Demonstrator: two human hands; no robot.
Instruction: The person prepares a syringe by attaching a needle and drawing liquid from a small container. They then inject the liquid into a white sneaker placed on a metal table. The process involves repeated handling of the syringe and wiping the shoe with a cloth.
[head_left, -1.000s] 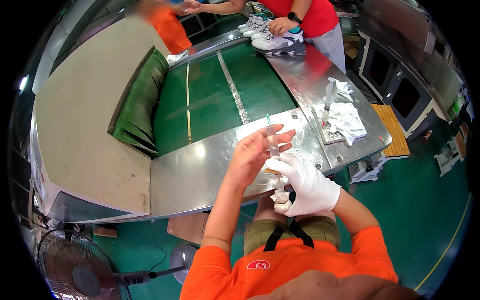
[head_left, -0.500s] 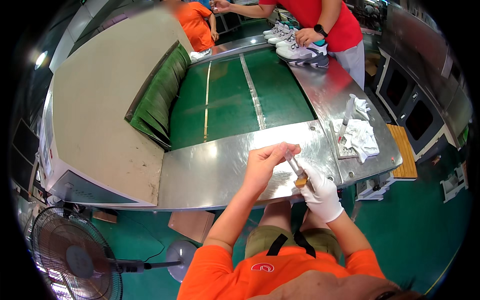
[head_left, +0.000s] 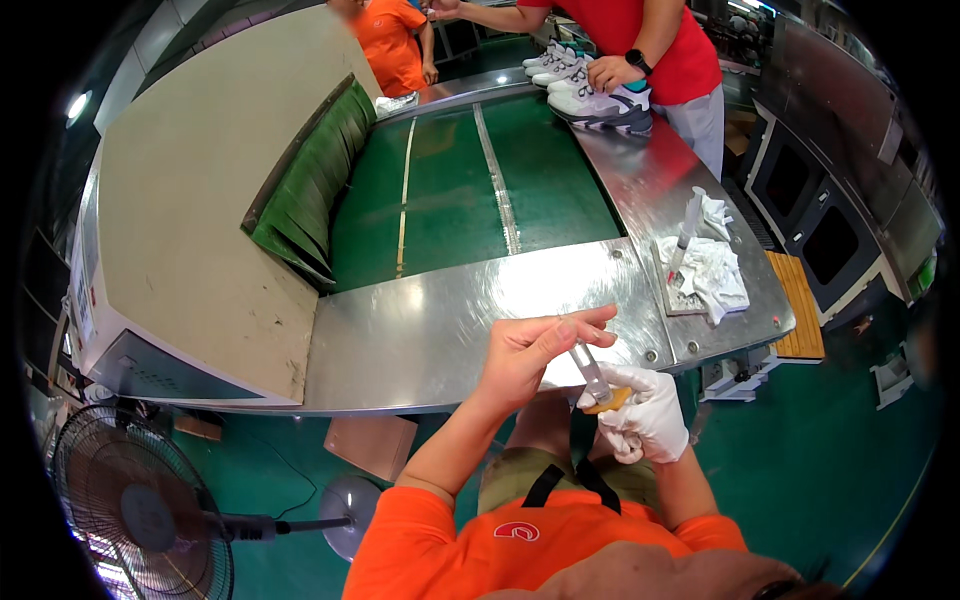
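My bare left hand [head_left: 530,360] pinches the upper end of a clear syringe-like tube [head_left: 588,372] between thumb and fingers, other fingertips reaching out past it. The tube slants down to a small tan pad [head_left: 610,400], touching or nearly touching it. That pad sits in my white-gloved right hand [head_left: 648,420], whose fingers are curled around it; what the pad is made of I cannot make out. Both hands are over the front edge of the metal table [head_left: 440,355]. Right of them, a second syringe [head_left: 688,232] rests on a white cloth [head_left: 712,275] on a small tray.
A green conveyor belt [head_left: 450,200] lies behind the table edge, leading to a beige machine [head_left: 200,200] with green curtain strips [head_left: 310,190]. At the far side a person in red [head_left: 660,40] touches white sneakers [head_left: 600,105]. A fan [head_left: 145,510] stands lower left.
My right hand has turned and curled, bringing the tan pad lower beside the tube's lower end. My left fingers have stretched out more. The view has shifted slightly.
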